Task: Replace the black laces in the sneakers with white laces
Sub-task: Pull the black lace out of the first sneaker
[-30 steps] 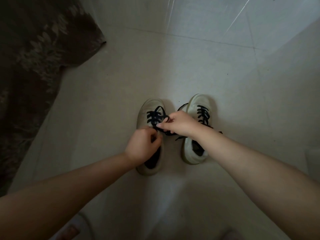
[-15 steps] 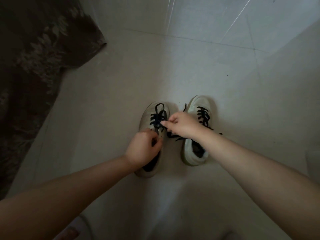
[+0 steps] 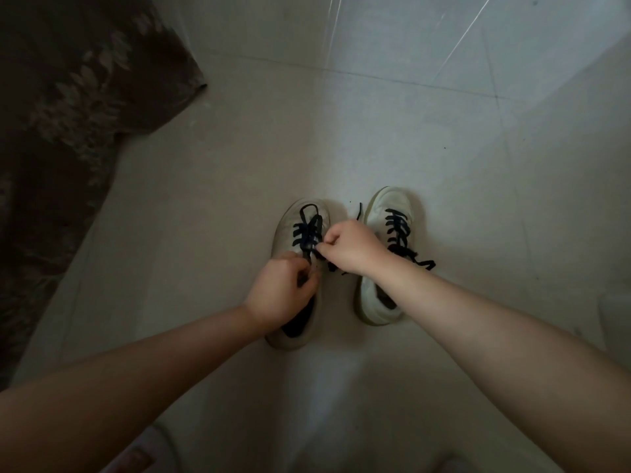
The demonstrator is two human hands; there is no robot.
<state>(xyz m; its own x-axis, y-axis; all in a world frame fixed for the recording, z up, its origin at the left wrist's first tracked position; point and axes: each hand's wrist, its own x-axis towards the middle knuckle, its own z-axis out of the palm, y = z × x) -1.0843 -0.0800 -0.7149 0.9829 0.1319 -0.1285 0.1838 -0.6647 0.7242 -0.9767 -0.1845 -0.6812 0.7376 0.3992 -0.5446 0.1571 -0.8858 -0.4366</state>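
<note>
Left sneaker (image 3: 300,268) tongue and black lace (image 3: 307,230) partly behind both hands

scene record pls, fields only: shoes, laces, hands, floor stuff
left sneaker: on the tiled floor, black lace partly loosened, loop sticking out near the toe
right sneaker: beside it, black lace still threaded, end trailing on the floor
left hand: grips the left sneaker's lace near the tongue
right hand: pinches the same lace at mid-eyelets
white laces: none in view
other: dark patterned fabric at upper left
</note>
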